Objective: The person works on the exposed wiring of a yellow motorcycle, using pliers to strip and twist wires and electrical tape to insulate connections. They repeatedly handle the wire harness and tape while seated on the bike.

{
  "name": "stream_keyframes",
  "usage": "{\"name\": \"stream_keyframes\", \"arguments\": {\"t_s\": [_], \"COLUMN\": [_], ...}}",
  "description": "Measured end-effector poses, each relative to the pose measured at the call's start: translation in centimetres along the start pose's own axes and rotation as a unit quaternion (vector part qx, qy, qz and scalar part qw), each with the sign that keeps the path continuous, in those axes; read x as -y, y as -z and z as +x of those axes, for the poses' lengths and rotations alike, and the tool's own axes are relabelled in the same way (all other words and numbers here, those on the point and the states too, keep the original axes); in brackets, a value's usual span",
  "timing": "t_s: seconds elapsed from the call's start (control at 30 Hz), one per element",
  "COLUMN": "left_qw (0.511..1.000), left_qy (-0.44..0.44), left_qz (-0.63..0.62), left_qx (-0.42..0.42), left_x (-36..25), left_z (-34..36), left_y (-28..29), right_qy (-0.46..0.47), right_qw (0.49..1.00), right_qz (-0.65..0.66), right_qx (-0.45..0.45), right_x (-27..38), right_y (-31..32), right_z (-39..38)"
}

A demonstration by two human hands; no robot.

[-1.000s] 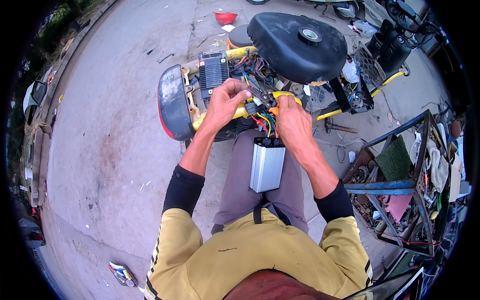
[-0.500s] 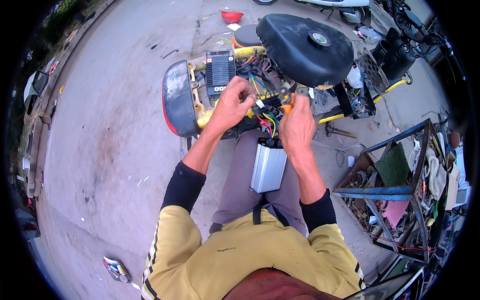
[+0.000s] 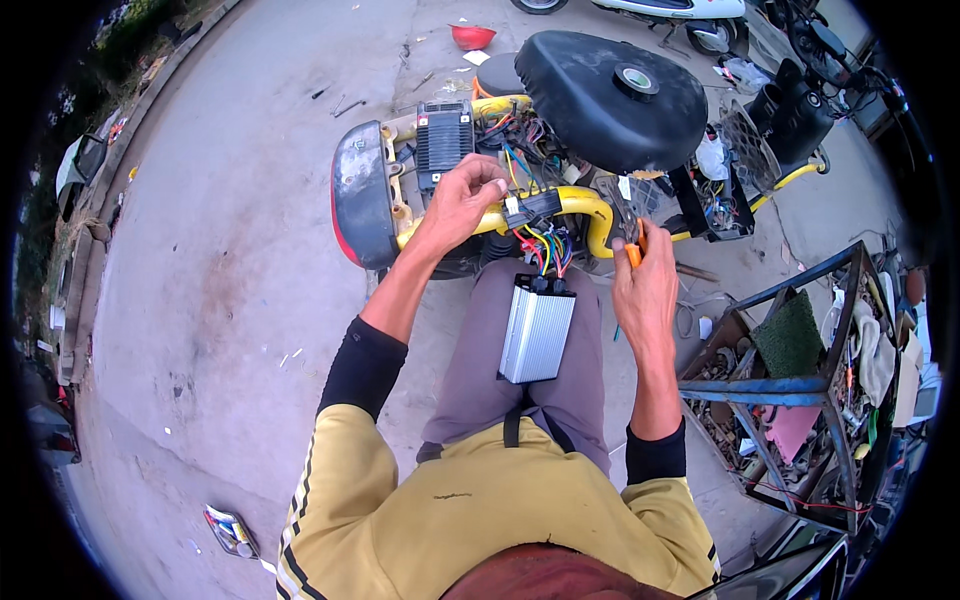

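"How is the left hand (image 3: 462, 200)?"
"It reaches forward above one yellow tube (image 3: 588, 203), fingers curled. I cannot tell whether they grip anything."
"And in the middle?"
"One silver box (image 3: 538, 332) lies on the two thighs (image 3: 468, 350)."
"The right hand (image 3: 648, 288)?"
"It points forward, fingers closed around one pair of orange-handled pliers (image 3: 633, 256)."

Mustard-yellow sweatshirt (image 3: 420, 520), small dark print (image 3: 452, 495) across the chest; black-and-white stripes (image 3: 291, 560) down the outer sleeves (image 3: 345, 460); black undersleeves (image 3: 362, 366); mauve-grey trousers (image 3: 470, 370).
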State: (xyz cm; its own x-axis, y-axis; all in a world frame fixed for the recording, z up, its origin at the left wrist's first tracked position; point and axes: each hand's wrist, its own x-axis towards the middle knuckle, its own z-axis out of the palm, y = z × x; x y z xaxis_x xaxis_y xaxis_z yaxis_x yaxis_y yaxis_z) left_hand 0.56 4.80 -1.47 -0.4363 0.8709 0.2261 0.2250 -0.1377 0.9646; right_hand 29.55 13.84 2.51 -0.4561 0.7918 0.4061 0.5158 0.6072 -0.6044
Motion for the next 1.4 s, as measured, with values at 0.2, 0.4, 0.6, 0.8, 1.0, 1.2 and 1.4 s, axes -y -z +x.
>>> {"name": "stream_keyframes", "arguments": {"t_s": [0.2,0.4,0.6,0.8,1.0,1.2,1.4], "left_qw": [0.999,0.988,0.95,0.988,0.992,0.992,0.988], "left_qy": [-0.026,-0.087,-0.153,-0.011,0.045,0.061,0.043], "left_qz": [-0.016,0.072,0.251,0.119,0.085,0.06,0.103], "left_qx": [-0.03,-0.108,-0.106,-0.096,-0.084,-0.094,-0.11], "left_x": [-0.4,-1.1,-3.0,-2.6,-2.5,-3.3,-2.6], "left_z": [-0.4,-1.3,-1.6,-1.5,-0.8,-1.1,-1.4], "left_y": [-0.4,-1.8,-1.3,-0.6,-0.4,-0.8,-1.1], "right_qy": [-0.155,-0.29,-0.303,-0.297,-0.32,-0.154,0.163], "right_qw": [0.984,0.923,0.876,0.863,0.85,0.981,0.977], "right_qz": [0.039,-0.173,-0.295,-0.319,-0.323,-0.076,0.124], "right_qx": [0.083,0.184,0.232,0.255,0.266,0.089,-0.056], "right_x": [-8.2,-22.3,-28.6,-30.5,-30.1,-25.8,-3.7], "right_y": [0.2,-4.9,-7.4,-7.8,-7.0,-6.1,-6.2], "right_z": [-4.9,-12.3,-16.8,-18.3,-18.2,-12.5,-2.2]}}
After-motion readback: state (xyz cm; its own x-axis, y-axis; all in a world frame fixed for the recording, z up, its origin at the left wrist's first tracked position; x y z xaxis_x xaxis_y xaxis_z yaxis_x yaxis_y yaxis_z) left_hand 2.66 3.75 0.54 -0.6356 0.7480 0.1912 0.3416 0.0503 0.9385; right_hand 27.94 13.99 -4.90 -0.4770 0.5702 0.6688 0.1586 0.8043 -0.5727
